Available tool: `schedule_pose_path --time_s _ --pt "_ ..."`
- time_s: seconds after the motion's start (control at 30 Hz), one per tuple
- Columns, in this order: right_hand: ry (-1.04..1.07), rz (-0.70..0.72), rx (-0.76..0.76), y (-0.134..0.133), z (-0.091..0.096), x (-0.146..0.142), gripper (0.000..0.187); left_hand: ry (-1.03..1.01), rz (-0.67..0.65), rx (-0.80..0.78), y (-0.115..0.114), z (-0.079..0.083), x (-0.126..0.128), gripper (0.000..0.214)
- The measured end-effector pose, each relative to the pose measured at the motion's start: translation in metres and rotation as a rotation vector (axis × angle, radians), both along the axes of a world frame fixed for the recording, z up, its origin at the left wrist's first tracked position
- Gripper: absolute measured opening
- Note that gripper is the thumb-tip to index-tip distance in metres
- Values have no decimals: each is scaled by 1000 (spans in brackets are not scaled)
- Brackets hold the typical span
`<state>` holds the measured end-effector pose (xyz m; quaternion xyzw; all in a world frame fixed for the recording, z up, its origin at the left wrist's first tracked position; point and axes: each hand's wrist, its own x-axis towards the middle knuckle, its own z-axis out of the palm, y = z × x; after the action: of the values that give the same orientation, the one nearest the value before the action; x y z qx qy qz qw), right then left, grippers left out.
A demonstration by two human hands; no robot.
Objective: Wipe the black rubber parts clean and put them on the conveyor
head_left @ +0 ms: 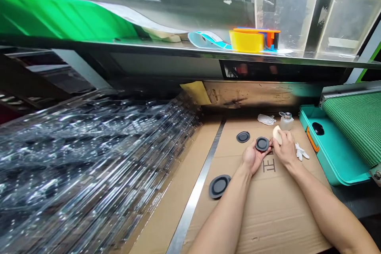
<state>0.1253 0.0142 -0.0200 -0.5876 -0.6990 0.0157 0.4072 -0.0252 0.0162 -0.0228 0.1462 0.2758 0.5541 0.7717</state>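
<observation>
My left hand (253, 158) holds a dark round rubber disc (262, 143) with its fingers closed round the rim. My right hand (286, 149) is closed on a small pale pad (277, 134), held just right of that disc. A second dark disc (243, 137) lies flat on the cardboard (268, 202) behind my left hand. A third, larger-looking disc (219, 186) lies on the cardboard near my left forearm.
A small glass dispenser bottle (286, 121) and a crumpled white cloth (266, 119) stand behind my hands; another white cloth (302, 152) lies to the right. A teal tray (333, 154) with a green belt (357, 123) is at right. Stacked clear plastic trays (89, 158) fill the left.
</observation>
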Motion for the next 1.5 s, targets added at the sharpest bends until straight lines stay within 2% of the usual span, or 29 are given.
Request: schedule_pose_path --time_s 0.07,0.13,0.23,0.3,0.4,0.47,0.57,0.63,0.7,0.8,0.87,0.97,1.07,1.1,1.2,1.33,1.5 --pt "75 82 -36 -2 5 5 56 -21 31 -8 2 -1 -1 38" --pt "68 180 -155 -8 10 7 59 -36 72 -24 4 -1 -1 34" --pt "-2 294 -342 -16 16 8 55 -28 74 -13 3 0 1 35" --pt "10 304 -385 -18 19 7 52 2 57 7 0 1 4 34" --pt "145 263 -366 -17 20 -1 37 63 48 50 -4 0 9 28" --pt "270 294 -366 -14 19 -6 35 73 44 66 -5 0 11 26" --pt "391 417 -481 -9 17 -6 37 49 17 39 -6 0 10 27" --pt "376 459 -585 -5 15 2 34 45 11 14 -5 0 9 29" --pt "313 394 -585 -3 14 10 32 58 29 -2 -5 1 9 30" --pt "207 177 -377 -6 13 9 34 92 58 -12 -4 2 12 29" --pt "120 158 -286 -10 14 0 34 92 74 -24 -4 3 12 28" --pt "-36 151 -303 -14 17 -14 34 74 75 -37 -4 2 12 30" --pt "-142 -57 -340 -14 21 -19 38 93 55 -36 -5 1 11 30" --pt "-169 -82 -345 -14 22 -20 38 99 55 -36 -5 0 11 29" --pt "-263 -24 -334 -16 21 -21 39 85 60 -30 -4 -2 11 28" --pt "-291 -122 -376 -18 19 -26 40 89 60 -29 -1 -7 12 30" --pt "-323 -81 -386 -17 17 -33 37 84 72 -2 0 -11 12 30"
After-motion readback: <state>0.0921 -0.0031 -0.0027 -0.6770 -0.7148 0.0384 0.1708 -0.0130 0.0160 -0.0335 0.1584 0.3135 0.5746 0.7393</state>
